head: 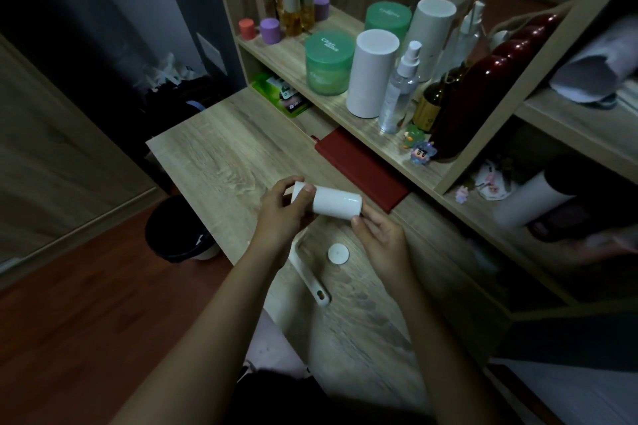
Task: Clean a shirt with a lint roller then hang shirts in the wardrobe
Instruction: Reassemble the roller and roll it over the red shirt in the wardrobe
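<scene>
Both hands up over the pale wood-grain tabletop (214, 155), working a white cylindrical lint-roll refill (336, 203). Left hand (283, 214) clamped round its left end, right hand (379, 238) pinching the right end. Cream plastic roller handle (310, 278) lies on the tabletop just below, small white round end cap (338, 253) beside it. Likely step: fitting the roll – keep it square to the handle's axle, grip the ends, not the sticky face. No shirt in view. Readable text: green-lidded jar (329, 60) says something like "Clean miss" – rest too small.
</scene>
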Demonstrator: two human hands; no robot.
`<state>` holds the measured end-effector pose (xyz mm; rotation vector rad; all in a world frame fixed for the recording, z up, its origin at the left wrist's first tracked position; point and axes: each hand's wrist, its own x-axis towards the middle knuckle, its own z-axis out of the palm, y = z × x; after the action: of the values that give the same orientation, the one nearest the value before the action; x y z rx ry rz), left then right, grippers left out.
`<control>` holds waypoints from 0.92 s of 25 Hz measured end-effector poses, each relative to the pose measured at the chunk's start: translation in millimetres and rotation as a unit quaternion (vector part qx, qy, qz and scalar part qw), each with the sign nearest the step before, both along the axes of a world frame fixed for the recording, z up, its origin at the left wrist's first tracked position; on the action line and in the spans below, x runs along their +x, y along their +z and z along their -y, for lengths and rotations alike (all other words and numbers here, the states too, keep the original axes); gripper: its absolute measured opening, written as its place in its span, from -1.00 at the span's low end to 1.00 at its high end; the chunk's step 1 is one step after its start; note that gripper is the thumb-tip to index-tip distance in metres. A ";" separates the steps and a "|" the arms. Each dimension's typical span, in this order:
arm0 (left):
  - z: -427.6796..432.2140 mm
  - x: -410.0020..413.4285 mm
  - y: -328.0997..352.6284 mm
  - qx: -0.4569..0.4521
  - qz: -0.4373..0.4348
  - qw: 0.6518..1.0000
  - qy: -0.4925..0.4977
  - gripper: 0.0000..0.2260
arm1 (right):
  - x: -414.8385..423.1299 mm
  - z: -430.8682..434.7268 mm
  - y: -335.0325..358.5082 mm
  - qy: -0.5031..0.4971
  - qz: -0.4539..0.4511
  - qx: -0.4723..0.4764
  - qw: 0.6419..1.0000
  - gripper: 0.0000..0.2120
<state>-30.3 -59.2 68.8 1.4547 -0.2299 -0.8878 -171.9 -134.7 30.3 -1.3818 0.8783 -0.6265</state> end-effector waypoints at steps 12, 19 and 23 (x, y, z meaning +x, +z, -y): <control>12.8 -12.4 -2.6 0.064 0.261 0.947 -0.173 -0.62 | -13.5 12.8 -5.6 0.032 -0.168 -0.182 0.968 -0.55; 15.0 -26.3 -41.1 0.198 0.276 0.935 -0.106 -0.63 | -30.9 30.2 -15.3 -0.027 -0.239 -0.195 0.951 -0.55; 16.1 -48.5 -59.4 0.329 0.486 0.711 -0.388 -0.70 | -42.1 37.0 -20.6 -0.039 -0.260 -0.226 0.938 -0.54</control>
<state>-78.8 -75.3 9.5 2.4980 -1.5482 -0.7693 -213.9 -171.8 9.8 -1.9889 1.2646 -0.5489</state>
